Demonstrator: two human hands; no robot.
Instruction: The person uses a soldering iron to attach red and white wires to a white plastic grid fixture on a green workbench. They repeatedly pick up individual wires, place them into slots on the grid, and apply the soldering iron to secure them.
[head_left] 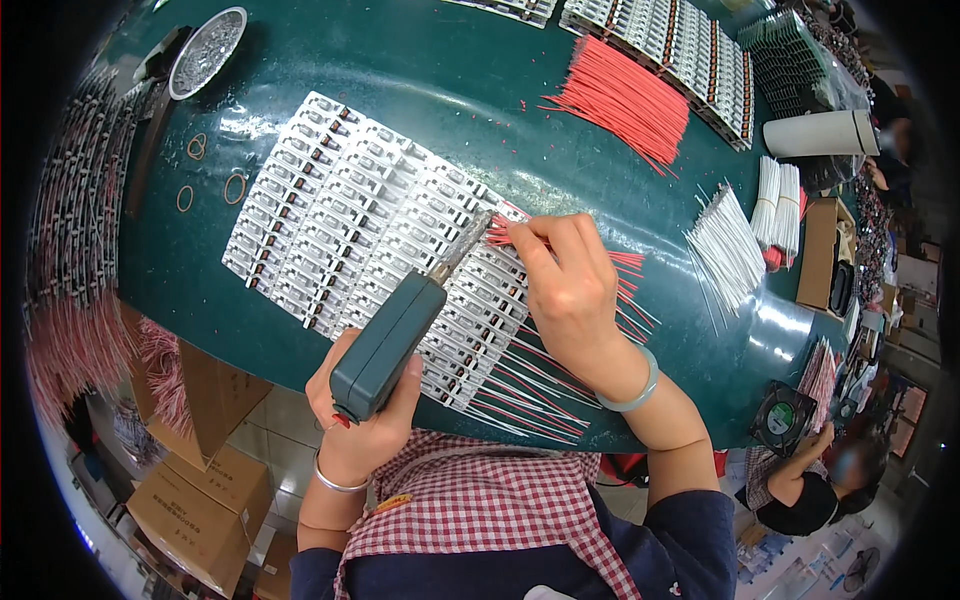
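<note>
My left hand [365, 405] is closed around a dark green, boxy hand tool [385, 350] with a long, mottled silver nose. Its nose points up and right, ending beside red wires [500, 231] near the far right part of a panel of white parts [350, 215]. At that spot, my right hand [570, 285] pinches the red wires between thumb and fingers; the exact grip is partly hidden. Several red and white wires [535, 395] stick out from the panel's right side, below my right wrist. The tool's kind is unclear.
A red wire bundle [625, 100] and white wires [725, 250] lie on the green table [190, 330]. A metal bowl [208, 52] and rubber bands [235, 188] are at left. More panels [680, 55], a white cylinder [822, 133] and a small fan [783, 415] stand around. Another person [810, 490] sits at right.
</note>
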